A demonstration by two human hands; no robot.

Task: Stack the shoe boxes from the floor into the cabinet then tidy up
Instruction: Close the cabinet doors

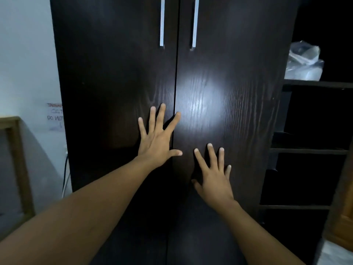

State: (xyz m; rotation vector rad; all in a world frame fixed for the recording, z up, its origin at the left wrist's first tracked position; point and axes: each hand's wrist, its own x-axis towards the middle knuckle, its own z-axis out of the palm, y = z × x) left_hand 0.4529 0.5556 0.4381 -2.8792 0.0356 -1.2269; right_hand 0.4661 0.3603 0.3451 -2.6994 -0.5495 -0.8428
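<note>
A tall dark wood cabinet fills the view, and both of its doors are closed. My left hand (157, 137) lies flat with spread fingers on the left door (114, 83), its index finger and thumb reaching across the centre seam. My right hand (213, 175) rests flat with spread fingers on the right door (238, 83), lower down. Two silver bar handles (162, 23) (194, 23) run vertically near the top on either side of the seam. No shoe boxes are in view.
Open dark shelves (309, 150) stand to the right of the cabinet, with a clear plastic bag (303, 64) on the upper one. On the left are a white wall with a paper note (55, 116), a wooden frame (17, 159) and cables (65, 175).
</note>
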